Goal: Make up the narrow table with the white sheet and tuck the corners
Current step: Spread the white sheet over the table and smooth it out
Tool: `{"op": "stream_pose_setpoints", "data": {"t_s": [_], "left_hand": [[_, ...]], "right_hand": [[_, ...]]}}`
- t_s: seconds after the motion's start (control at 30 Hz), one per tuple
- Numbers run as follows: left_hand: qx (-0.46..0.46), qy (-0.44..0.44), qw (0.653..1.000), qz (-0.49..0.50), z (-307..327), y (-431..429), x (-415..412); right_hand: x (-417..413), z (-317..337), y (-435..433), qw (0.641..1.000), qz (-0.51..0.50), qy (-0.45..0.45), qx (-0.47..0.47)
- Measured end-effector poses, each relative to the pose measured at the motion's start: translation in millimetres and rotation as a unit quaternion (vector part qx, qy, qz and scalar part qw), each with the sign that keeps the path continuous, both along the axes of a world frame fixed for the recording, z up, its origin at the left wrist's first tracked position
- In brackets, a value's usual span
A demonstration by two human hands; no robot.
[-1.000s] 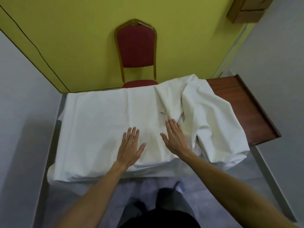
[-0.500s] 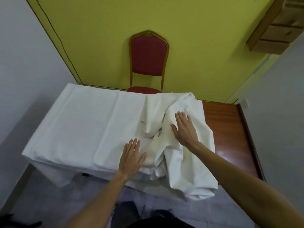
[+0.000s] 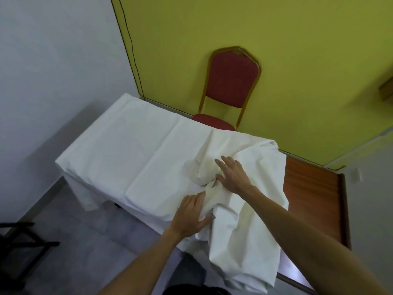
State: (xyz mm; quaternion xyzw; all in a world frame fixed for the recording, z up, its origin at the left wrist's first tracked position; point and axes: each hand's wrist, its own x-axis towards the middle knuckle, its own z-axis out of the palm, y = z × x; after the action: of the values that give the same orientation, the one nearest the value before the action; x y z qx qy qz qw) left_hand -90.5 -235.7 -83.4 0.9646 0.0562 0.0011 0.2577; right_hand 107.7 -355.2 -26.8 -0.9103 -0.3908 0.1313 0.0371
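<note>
**Fingers (image 3: pixel 225 165) flat on one white sheet (image 3: pixel 131 158)**

Two hands, one bench (image 3: pixel 314 194). Right hand (image 3: pixel 232 175): fingers straight and spread, pressing the bunched cloth. Left hand (image 3: pixel 190 213): fingers straight and close together, tips touching a fold just nearer than the right palm. Neither grips. Left of both hands the white sheet lies smooth; under and right of them it is heaped. One red chair (image 3: pixel 231 86) stands beyond the fingertips.
</note>
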Motion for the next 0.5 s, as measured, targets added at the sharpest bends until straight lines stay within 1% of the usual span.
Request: {"op": "stream_pose_setpoints", "data": {"t_s": [0.13,0.23,0.3,0.4,0.5], "left_hand": [[-0.029,-0.031,0.999,0.001,-6,-6,15],[-0.035,-0.007,0.999,-0.004,-17,-7,21],[-0.04,-0.009,0.999,0.001,-24,-8,22],[-0.052,-0.031,0.998,0.013,-30,-11,20],[-0.052,-0.041,0.997,0.04,-34,-19,18]], "right_hand": [[22,-3,17,0.997,0.031,0.01,-0.073],[40,-8,32,0.991,0.052,0.022,-0.119],[49,-16,43,0.987,0.067,0.03,-0.145],[58,-28,58,0.98,0.087,0.056,-0.171],[64,-40,63,0.977,0.091,0.069,-0.178]]}}
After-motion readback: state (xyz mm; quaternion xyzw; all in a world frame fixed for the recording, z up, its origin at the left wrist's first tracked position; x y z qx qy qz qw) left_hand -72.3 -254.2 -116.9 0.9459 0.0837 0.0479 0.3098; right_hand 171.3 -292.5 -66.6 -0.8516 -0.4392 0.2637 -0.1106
